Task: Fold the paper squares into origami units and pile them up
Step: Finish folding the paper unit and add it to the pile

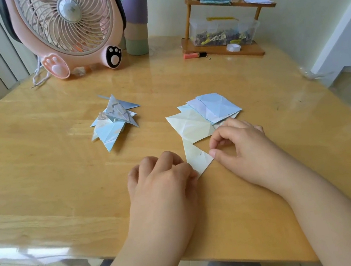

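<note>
A pale cream paper piece [197, 156], partly folded into a narrow pointed shape, lies flat on the wooden table [61, 175] between my hands. My left hand [161, 177] presses its lower left edge with curled fingers. My right hand [239, 145] pinches its right corner between thumb and forefinger. Just beyond lies a loose stack of unfolded squares [208, 113], cream below and light blue on top. A pile of finished blue and grey folded units [113, 122] sits to the left of the stack.
A pink desk fan [69, 30] and a tall pastel bottle [135, 16] stand at the back. A small wooden shelf [225, 50] with bottles, a clear box, tape and a marker stands at the back right. The table's near edge runs below my wrists.
</note>
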A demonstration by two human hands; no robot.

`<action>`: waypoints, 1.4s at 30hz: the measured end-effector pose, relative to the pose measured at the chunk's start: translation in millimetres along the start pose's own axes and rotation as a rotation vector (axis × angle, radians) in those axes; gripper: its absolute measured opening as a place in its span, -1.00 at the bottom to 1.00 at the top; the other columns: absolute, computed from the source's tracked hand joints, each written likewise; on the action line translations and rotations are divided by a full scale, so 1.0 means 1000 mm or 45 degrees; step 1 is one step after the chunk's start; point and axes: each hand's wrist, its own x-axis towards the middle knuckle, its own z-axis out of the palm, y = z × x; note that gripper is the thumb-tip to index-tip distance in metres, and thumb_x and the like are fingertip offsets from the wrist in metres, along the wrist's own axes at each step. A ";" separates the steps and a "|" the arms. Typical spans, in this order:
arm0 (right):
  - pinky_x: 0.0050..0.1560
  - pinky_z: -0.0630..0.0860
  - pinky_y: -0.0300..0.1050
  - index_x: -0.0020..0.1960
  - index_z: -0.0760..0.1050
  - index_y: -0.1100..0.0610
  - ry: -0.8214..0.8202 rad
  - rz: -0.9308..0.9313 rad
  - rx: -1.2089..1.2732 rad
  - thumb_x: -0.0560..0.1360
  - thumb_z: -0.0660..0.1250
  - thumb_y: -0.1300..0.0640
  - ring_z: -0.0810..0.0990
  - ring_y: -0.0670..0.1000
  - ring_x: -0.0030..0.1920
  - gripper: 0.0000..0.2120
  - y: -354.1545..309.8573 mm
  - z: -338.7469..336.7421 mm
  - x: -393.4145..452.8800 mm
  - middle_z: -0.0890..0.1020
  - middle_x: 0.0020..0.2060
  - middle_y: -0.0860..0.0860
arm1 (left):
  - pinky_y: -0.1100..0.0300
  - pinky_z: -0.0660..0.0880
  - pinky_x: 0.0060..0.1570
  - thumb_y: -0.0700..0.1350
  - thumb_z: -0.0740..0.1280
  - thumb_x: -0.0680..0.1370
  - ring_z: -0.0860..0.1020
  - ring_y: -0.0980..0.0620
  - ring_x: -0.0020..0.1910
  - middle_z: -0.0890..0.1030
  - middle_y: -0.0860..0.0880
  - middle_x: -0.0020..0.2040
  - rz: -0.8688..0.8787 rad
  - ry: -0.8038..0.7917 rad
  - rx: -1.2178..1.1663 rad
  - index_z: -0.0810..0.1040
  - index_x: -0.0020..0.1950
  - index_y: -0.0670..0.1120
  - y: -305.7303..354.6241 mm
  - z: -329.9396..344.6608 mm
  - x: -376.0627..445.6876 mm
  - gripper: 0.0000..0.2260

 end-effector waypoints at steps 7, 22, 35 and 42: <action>0.22 0.34 -0.14 -0.14 0.51 -0.05 -0.085 0.039 0.235 0.53 0.26 0.16 0.42 -0.22 0.02 -0.86 -0.004 -0.001 -0.006 0.48 -0.11 -0.20 | -0.18 0.53 -0.04 0.03 0.57 0.24 0.55 -0.03 -0.28 0.57 0.13 -0.30 0.015 -0.067 0.088 0.55 -0.39 0.01 0.003 -0.004 0.005 -0.78; 0.22 0.41 -0.17 0.11 0.53 -0.09 -0.134 -0.038 0.826 0.55 0.27 0.26 0.58 -0.17 0.09 -0.72 -0.021 -0.010 -0.014 0.66 -0.03 -0.22 | 0.23 0.37 -0.33 -0.16 0.34 0.46 0.51 0.13 -0.31 0.56 0.09 -0.38 -0.415 -0.024 -0.505 0.42 -0.06 0.09 0.009 -0.023 0.008 -0.83; 0.09 0.17 -0.25 -0.28 0.52 -0.03 0.010 -0.350 0.105 0.35 0.29 -0.01 0.33 -0.24 -0.14 -0.92 -0.035 0.022 -0.014 0.46 -0.25 -0.19 | -0.23 0.42 -0.01 0.16 0.15 0.39 0.54 0.03 -0.06 0.57 0.23 -0.08 0.031 -0.249 0.166 0.62 -0.25 0.18 -0.019 -0.027 0.000 -0.75; 0.02 0.16 -0.18 -0.34 0.40 -0.07 0.119 -0.084 -0.092 0.39 0.39 0.15 0.39 -0.13 -0.08 -0.77 -0.016 0.010 -0.001 0.50 -0.27 -0.17 | -0.47 0.27 0.06 0.22 0.13 0.38 0.60 0.01 0.03 0.58 0.34 -0.03 0.099 -0.280 0.133 0.61 -0.11 0.22 -0.030 -0.026 -0.004 -0.71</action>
